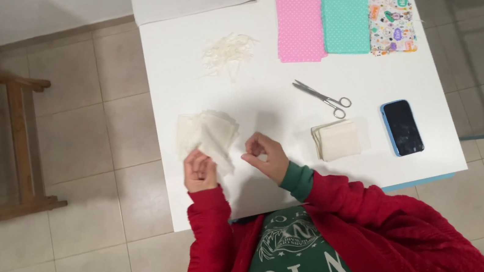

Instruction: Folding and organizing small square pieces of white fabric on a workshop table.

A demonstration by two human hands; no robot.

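Both hands (200, 170) (266, 154) near the table's (202, 214) front edge, pinching cream squares (208, 133).

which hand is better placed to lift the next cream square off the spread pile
Probably the left hand: it rests at the lower edge of the spread cream squares, touching them. The right hand is pinched shut beside the pile, apart from it, nearer the scissors.

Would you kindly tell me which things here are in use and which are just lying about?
In use: fanned pile of cream fabric squares, left hand, right hand.
Lying about: steel scissors, black phone in blue case, pink dotted cloth.
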